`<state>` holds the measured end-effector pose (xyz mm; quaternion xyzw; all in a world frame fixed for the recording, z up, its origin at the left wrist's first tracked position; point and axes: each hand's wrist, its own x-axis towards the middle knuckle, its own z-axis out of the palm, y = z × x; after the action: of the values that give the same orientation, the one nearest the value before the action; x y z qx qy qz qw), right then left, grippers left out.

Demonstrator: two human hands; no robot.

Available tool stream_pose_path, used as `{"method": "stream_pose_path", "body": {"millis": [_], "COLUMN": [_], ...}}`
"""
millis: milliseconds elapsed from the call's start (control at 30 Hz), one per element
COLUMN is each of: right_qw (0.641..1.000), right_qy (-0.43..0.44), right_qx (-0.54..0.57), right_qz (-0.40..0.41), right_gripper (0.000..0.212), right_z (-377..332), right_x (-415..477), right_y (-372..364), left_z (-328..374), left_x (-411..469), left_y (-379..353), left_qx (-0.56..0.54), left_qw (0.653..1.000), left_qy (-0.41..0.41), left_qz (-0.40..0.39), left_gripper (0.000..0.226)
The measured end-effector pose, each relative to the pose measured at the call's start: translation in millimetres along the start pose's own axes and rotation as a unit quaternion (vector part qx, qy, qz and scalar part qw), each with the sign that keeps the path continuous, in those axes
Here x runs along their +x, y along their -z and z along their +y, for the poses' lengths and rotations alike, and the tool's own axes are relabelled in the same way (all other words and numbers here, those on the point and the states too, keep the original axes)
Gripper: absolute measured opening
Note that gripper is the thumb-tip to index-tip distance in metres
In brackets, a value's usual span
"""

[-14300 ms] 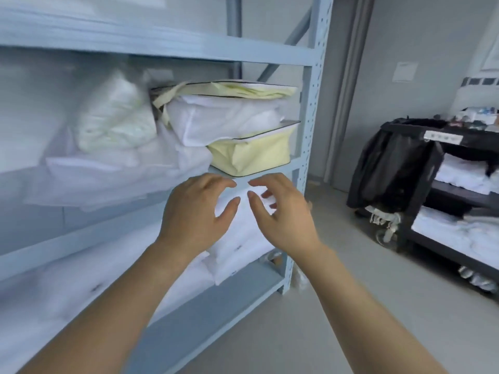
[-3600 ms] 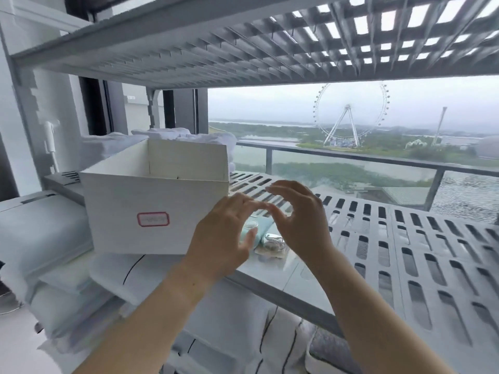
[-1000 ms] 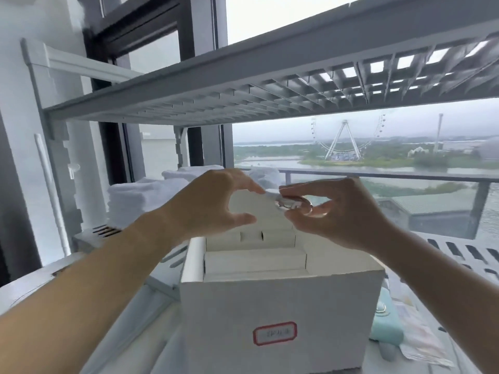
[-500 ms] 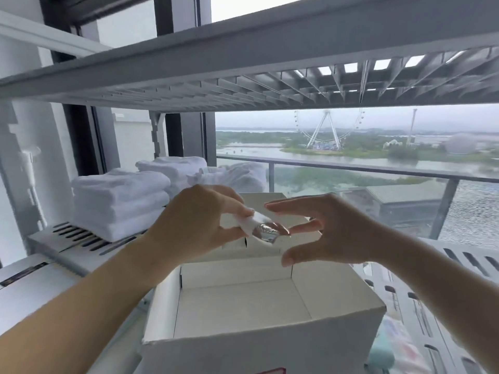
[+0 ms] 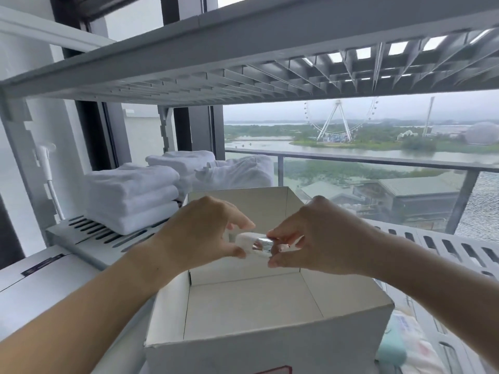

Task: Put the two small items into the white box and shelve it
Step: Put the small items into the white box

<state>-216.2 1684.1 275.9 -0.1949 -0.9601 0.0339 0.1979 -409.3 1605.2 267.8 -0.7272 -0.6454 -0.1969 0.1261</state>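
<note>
Both forearms reached in from the near edge, hands meeting above the open white box (image 5: 270,346). The left hand (image 5: 205,233) pinched the white end of a small item (image 5: 252,245) between thumb and fingers; the right hand (image 5: 318,238) pinched its silver end. The item's long axis ran left to right, silver end pointing right, and it was held above the box's far interior.

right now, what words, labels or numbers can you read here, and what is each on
Nothing here can be read.
Red-edged label on the white box: cut off by the frame's edge.
Dark strip sticker on the white case at left: too small.
Print on the packet at lower right: blurred.
</note>
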Motion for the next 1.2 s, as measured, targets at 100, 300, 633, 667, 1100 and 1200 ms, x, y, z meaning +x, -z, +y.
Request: {"method": "stream_pose_path", "body": {"millis": [100, 300, 633, 667, 1100, 1200], "right_qw": [0.995, 0.989, 0.958, 0.953, 0.869, 0.889], "right_qy": [0.008, 0.018, 0.065, 0.057, 0.000, 0.031], "right_qx": [-0.094, -0.132, -0.237, -0.250, -0.346, -0.336], "right_qz": [-0.019, -0.058, -0.145, -0.161, -0.354, -0.309], "right_gripper": [0.030, 0.029, 0.038, 0.037, 0.046, 0.048], "right_z": [-7.6, -16.0, -42.7, -42.8, -22.2, -13.5], "right_x": [7.6, 11.8, 7.5, 7.5, 13.3, 14.7], "right_y": [-8.6, -23.1, -36.2, -36.9, -56.2, -56.9], "left_z": [-3.4, -8.2, -12.2, -13.0, -16.9, -16.0], "left_x": [-2.8, -23.2, -54.5, -54.1, -40.9, -37.3], "left_y": [-6.2, -23.5, -35.5, -33.6, -28.2, -26.7], "left_qx": [0.033, 0.106, 0.109, 0.100, 0.053, 0.034], "left_qw": [0.997, 0.985, 0.982, 0.985, 0.993, 0.995], "left_qy": [0.024, 0.045, 0.055, 0.056, 0.046, 0.045], "left_qz": [-0.058, -0.130, -0.145, -0.127, -0.094, -0.086], "left_gripper": [0.056, 0.047, 0.041, 0.041, 0.035, 0.032]}}
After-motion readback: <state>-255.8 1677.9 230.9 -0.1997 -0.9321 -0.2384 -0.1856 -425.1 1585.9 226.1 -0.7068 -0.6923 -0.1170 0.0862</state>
